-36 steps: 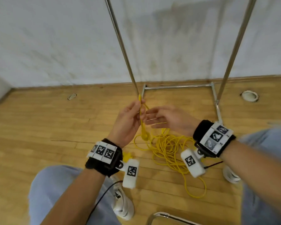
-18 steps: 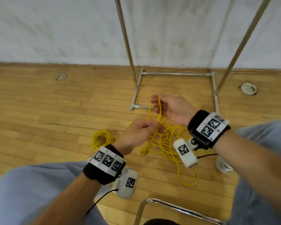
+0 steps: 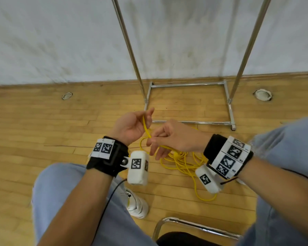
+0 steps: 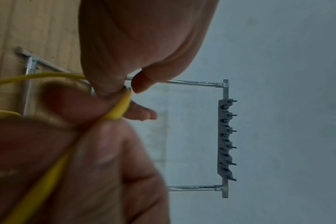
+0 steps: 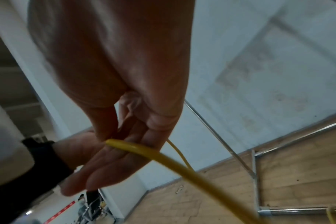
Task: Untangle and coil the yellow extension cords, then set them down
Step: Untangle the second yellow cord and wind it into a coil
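Note:
A thin yellow extension cord (image 3: 182,163) lies in a loose tangle on the wooden floor between my knees, with one loop (image 3: 205,198) trailing toward me. A strand (image 3: 145,127) rises from it into both hands. My left hand (image 3: 148,116) is the higher one, and the cord (image 4: 118,111) runs across its palm to a thumb-and-finger pinch. My right hand (image 3: 151,140) is just below and to the right. It pinches the same strand (image 5: 133,147) between thumb and fingers, the other fingers hanging down. The cord's ends are hidden.
A metal garment rack stands against the white wall, its base frame (image 3: 188,84) on the floor just beyond my hands. A chrome chair frame (image 3: 185,223) sits at the bottom edge, and a white shoe (image 3: 138,207) is near the tangle. Two round floor fittings (image 3: 262,94) (image 3: 67,95) lie either side.
My left hand has risen above the right, which has dropped lower along the strand. Both still hold the cord. The view has shifted, hiding the small coil seen at left earlier.

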